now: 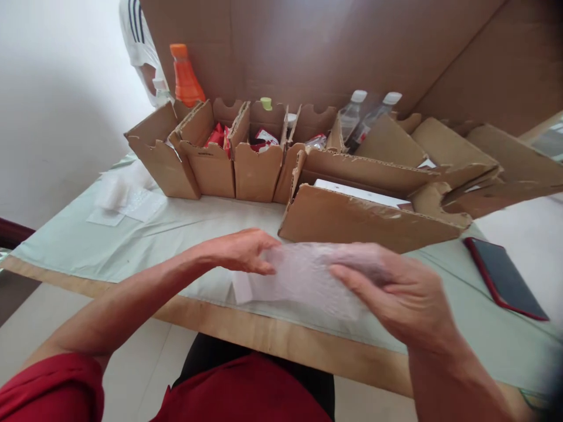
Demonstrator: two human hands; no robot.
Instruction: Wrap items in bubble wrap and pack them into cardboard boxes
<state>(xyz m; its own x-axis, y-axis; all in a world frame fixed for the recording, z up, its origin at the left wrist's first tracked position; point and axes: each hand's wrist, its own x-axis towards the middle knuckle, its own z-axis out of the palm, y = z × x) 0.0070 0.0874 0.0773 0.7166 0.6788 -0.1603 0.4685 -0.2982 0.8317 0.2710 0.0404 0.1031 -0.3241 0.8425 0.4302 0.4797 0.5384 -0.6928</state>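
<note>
A translucent sheet of bubble wrap [308,272], blurred by motion, is held above the table's front part. My right hand [400,287] pinches its right end between thumb and fingers. At the opposite end is my left hand [248,251], thumb and forefinger apart on either side of the wrap's upper left corner; whether the fingertips touch it, I cannot tell. Below the left hand, a pale flap [243,287] shows at the wrap's lower left. Whether anything lies inside the wrap is hidden.
Cardboard bins [259,170] stand along the back, with red packets [217,136] in one. A long cardboard bin [369,217] holds a white flat box [360,193]. More bubble wrap [127,193] lies left, a phone [505,278] right. Behind are an orange bottle [187,79] and a person's sleeve [137,29].
</note>
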